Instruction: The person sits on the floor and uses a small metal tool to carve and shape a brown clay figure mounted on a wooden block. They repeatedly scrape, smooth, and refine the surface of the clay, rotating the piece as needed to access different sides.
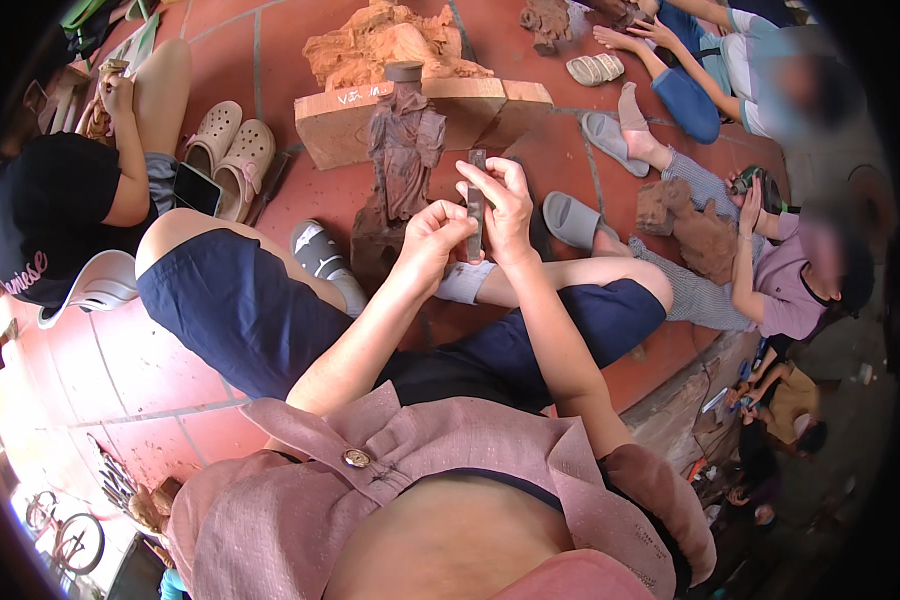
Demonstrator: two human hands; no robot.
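The strip was pinched by the left hand and backed by the right hand, seemingly for steadiness. Just past them stood the statue, apparently kept within reach; behind lay an orange carving.

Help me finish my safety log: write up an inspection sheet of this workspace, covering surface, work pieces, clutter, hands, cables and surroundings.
Surface: red tiled floor with pale joints.
Work pieces: dark flat bar held in both hands; dark carved figure upright just beyond; orange carving and wooden slab behind it.
Clutter: beige clogs at left; cream sandal at upper right.
Hands: left hand pinches the bar; right hand grips it from the other side.
Cables: nothing seen near the hands; far right too small to tell.
Surroundings: people seated on both sides; brown carving at right; bicycle at lower left.
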